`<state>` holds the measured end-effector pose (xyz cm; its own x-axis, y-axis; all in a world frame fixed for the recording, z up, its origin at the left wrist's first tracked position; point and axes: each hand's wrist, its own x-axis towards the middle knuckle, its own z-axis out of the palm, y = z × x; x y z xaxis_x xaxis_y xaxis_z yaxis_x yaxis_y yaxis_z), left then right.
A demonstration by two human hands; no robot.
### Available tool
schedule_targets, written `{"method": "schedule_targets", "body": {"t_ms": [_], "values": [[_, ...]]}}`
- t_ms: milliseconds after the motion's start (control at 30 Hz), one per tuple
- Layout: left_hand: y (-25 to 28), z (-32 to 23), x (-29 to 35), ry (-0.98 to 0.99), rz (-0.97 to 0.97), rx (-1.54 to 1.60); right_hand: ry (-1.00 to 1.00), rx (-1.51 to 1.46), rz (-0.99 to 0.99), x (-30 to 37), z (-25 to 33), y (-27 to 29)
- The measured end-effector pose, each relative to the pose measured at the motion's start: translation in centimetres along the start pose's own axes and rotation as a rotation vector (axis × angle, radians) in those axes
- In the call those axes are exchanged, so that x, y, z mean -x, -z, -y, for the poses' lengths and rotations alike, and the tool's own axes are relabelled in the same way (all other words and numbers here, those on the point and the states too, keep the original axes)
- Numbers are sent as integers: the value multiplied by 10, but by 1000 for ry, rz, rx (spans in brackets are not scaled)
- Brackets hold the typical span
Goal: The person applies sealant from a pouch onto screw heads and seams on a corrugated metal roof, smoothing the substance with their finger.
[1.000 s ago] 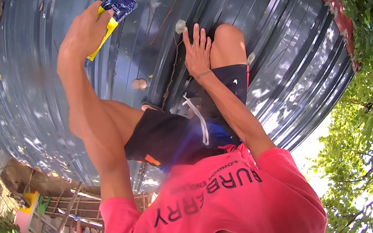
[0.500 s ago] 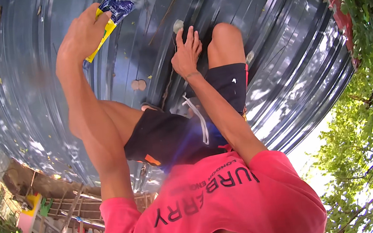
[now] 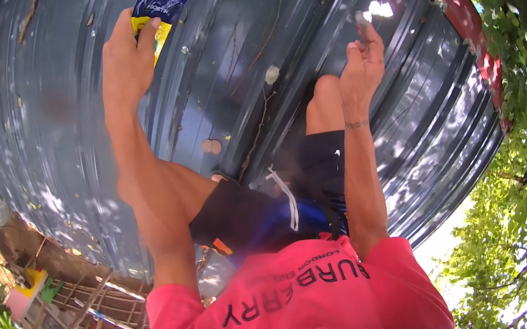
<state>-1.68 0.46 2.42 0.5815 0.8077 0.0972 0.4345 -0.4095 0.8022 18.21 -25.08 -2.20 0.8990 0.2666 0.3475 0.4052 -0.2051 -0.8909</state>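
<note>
1. The left grip [image 3: 130, 62] clasps a blue-and-yellow packet [image 3: 160, 5] between thumb and fingers; its contents are hidden.
2. The packet is over the metal roof [image 3: 234, 101], well apart from its red right edge [image 3: 454, 10].
3. The right grip [image 3: 362, 73] is released, one finger extended to a pale dab [image 3: 361, 18] nearer that edge; contact is unclear.

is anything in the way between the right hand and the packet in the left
Nothing visible blocks the space between the right hand and the packet in the left hand. Thin twigs and a pale lump lie low on the metal roof between them.
</note>
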Motion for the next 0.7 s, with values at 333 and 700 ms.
{"method": "schedule_targets", "body": {"t_ms": [333, 700], "values": [[23, 1, 13, -32, -209, 139, 504, 361, 731, 71, -96, -201], [40, 2, 19, 44, -188, 140, 1215, 1115, 766, 44, -84, -241]]}}
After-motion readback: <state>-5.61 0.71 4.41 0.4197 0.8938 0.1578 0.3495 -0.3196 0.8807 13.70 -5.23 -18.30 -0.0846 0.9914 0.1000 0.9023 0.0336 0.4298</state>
